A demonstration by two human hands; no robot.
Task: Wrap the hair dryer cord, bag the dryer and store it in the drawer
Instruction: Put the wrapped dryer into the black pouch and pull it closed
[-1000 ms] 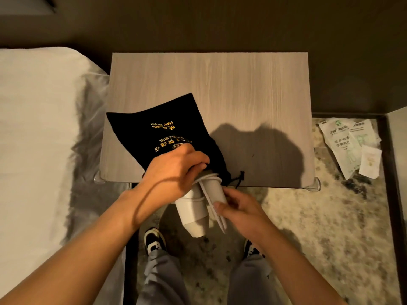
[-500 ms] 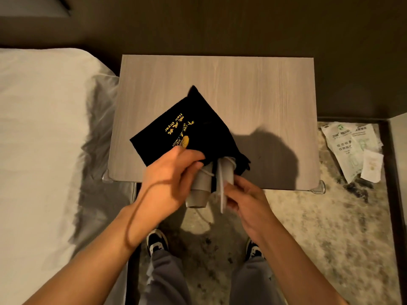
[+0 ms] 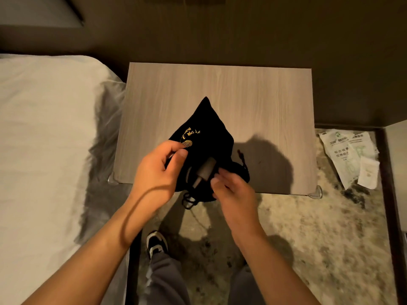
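A black drawstring bag [image 3: 206, 133] with gold lettering is held over the front edge of the wooden nightstand [image 3: 220, 89], its closed corner pointing away from me. The white hair dryer [image 3: 204, 170] sits almost wholly inside; only a pale end shows in the bag's mouth. My left hand [image 3: 157, 170] pinches the left rim of the mouth. My right hand [image 3: 230, 190] grips the right rim, fingers beside the dryer's end. The black drawstrings [image 3: 189, 200] dangle below the mouth, and one knotted end [image 3: 242, 158] lies on the right. No drawer is visible.
A bed with white sheets [image 3: 44, 139] lies to the left of the nightstand. Opened paper and plastic packets [image 3: 352, 155] lie on the patterned carpet at right. My legs and one shoe [image 3: 156, 243] stand below the nightstand's front edge. A dark wall runs behind.
The dryer has slid deeper into the bag, from mostly exposed to only its end showing. The bag has been lifted and turned, so its corner points away. Both hands moved to the bag's mouth.
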